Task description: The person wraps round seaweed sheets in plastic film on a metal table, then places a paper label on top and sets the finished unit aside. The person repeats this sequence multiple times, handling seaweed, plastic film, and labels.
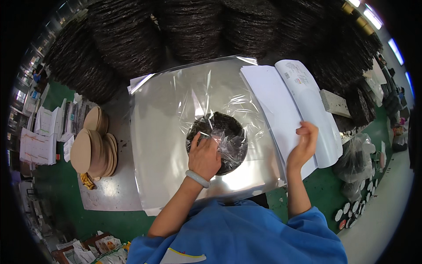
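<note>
A round dark disc (230,132), which looks like pressed dried seaweed, lies on a stack of clear plastic film sheets (158,132). My left hand (204,152), with a pale bangle (197,179) at the wrist, rests on the disc's left part. Crumpled clear film lies over the disc beside my fingers; whether they grip it is hard to tell. My right hand (303,145) is raised over white paper sheets (270,95), its fingers curled and nothing seen in them. Right of it the printed sheets bend over in a roll (306,109).
Tall stacks of dark round sheets (188,29) stand along the back. Brown cardboard discs (94,153) are piled on the metal table (112,194) at left. A pale block (334,104) lies at right, above a clear plastic bag (354,161). People are far off at both sides.
</note>
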A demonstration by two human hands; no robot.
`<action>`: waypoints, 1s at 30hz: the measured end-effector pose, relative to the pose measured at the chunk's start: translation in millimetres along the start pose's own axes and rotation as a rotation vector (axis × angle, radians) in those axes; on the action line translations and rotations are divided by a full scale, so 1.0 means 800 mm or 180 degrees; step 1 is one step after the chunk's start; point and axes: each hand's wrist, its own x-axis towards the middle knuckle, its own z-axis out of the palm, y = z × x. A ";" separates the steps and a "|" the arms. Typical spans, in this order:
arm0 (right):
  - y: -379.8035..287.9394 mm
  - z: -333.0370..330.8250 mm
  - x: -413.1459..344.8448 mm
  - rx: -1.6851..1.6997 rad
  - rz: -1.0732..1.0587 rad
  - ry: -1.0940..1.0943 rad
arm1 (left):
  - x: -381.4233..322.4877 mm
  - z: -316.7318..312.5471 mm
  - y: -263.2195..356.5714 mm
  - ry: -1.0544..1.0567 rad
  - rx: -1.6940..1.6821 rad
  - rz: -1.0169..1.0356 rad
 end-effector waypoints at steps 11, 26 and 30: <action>0.001 0.145 -0.052 -0.0727 -0.2439 -0.1891 | 0.072 -0.134 -0.167 -0.1762 -0.2951 -0.2372; 0.000 0.138 -0.051 -0.0819 -0.1726 -0.2564 | 0.019 -0.024 -0.030 0.0914 -0.1950 0.0429; -0.023 0.112 0.025 -0.0211 -0.1121 -0.4167 | 0.012 -0.004 -0.023 0.0000 -0.0791 0.0627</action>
